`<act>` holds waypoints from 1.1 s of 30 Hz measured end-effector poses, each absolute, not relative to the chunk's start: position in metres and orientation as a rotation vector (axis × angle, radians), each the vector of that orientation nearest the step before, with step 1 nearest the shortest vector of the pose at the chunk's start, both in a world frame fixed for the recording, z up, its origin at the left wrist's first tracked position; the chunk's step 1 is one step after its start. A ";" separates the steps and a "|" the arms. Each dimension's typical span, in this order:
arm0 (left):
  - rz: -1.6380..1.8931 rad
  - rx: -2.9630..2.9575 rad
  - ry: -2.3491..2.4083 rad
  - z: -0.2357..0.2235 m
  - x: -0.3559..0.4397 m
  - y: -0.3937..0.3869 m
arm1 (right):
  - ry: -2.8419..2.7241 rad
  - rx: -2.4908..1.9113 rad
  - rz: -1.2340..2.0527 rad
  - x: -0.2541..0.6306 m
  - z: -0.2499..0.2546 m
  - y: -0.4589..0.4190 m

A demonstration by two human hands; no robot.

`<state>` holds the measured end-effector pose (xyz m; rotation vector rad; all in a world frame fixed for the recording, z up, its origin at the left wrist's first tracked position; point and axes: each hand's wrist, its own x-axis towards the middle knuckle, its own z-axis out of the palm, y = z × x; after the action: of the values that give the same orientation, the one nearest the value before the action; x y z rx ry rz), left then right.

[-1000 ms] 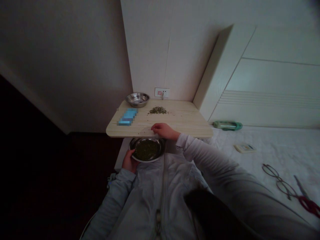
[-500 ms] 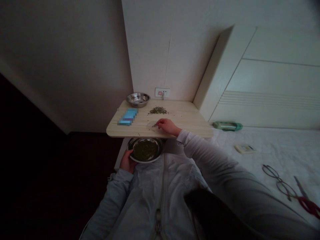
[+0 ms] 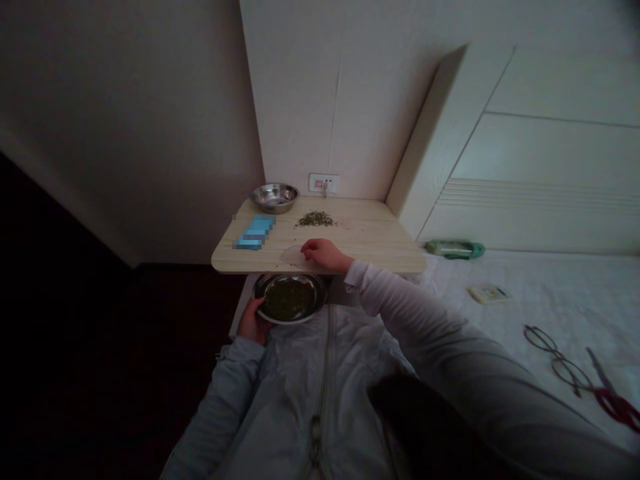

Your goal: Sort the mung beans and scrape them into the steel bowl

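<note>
My left hand (image 3: 251, 322) grips the left rim of a steel bowl (image 3: 289, 299) holding dark green bits, kept just under the near edge of the small wooden table (image 3: 365, 240). My right hand (image 3: 323, 255) rests on the table near that edge, fingers curled down over a thin pale sheet (image 3: 291, 256). I cannot make out whether the fingers hold anything. Farther back lies a small pile of green bits (image 3: 315, 219).
An empty steel bowl (image 3: 274, 197) stands at the table's far left, a blue flat object (image 3: 255, 231) nearer. A wall socket (image 3: 324, 183) is behind. On the bed to the right lie a green bottle (image 3: 454, 249), a small card (image 3: 487, 294), glasses (image 3: 555, 353) and red-handled scissors (image 3: 613, 397).
My right hand went a little back from the table edge and has returned leftward toward the edge, its fingers now over the pale sheet. The left hand and bowl barely shifted.
</note>
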<state>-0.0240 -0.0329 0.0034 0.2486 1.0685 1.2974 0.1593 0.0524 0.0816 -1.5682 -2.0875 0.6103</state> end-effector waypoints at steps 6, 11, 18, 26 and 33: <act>1.292 0.268 1.070 0.003 -0.026 -0.032 | -2.116 -1.507 0.663 0.150 0.077 0.053; 1.277 0.267 1.040 0.001 -0.030 -0.029 | -2.158 -1.444 0.754 0.147 0.077 0.048; 1.237 0.250 1.057 0.002 -0.031 -0.027 | -2.102 -1.416 0.508 0.167 0.088 0.060; 1.125 0.326 1.090 0.003 -0.012 -0.029 | -2.049 -1.594 0.137 0.184 0.092 0.102; 1.095 0.342 1.061 0.005 0.001 -0.035 | -2.182 -1.647 0.079 0.170 0.075 0.109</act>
<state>0.0007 -0.0348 0.0047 0.3419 1.0606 1.0948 0.1703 0.1086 0.0752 -1.6473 -2.1815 0.0788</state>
